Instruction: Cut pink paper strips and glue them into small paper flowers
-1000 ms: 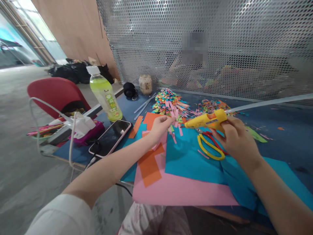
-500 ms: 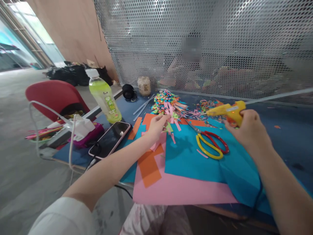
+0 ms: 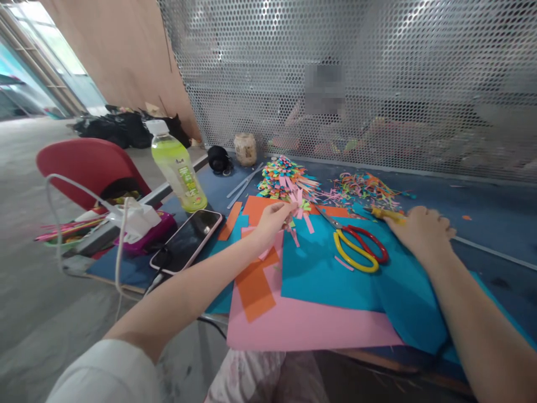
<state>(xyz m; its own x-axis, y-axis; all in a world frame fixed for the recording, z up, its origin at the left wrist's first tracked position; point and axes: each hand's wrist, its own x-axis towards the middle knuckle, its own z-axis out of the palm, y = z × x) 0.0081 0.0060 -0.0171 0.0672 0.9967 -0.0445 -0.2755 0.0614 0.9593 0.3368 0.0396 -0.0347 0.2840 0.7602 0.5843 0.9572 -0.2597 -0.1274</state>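
Note:
My left hand (image 3: pixel 272 219) is closed in a pinch on a small bundle of pink and green paper strips (image 3: pixel 300 206), held above the blue paper (image 3: pixel 325 280). My right hand (image 3: pixel 422 238) is over a yellow glue gun (image 3: pixel 388 214), fingers curled on its body, with the gun low at the table. Its nozzle points left, and a long pale glue stick (image 3: pixel 490 251) trails out to the right. Most of the gun's body and handle is hidden by the hand. Between my hands, scissors (image 3: pixel 358 252) with red and yellow handles lie on the blue paper.
Behind my left hand is a heap of folded paper strips (image 3: pixel 285 176); paper scraps (image 3: pixel 364 187) lie to its right. Pink paper (image 3: pixel 310 330) and orange pieces (image 3: pixel 255 291) lie in front. Leftward are a phone (image 3: pixel 187 240), bottle (image 3: pixel 180 173) and purple tissue box (image 3: pixel 157 232). Perforated metal (image 3: pixel 377 67) stands behind.
My right hand has lowered the glue gun from above the table down to its surface, and the glue stick has dropped with it. My left hand has shifted slightly right with the paper strips.

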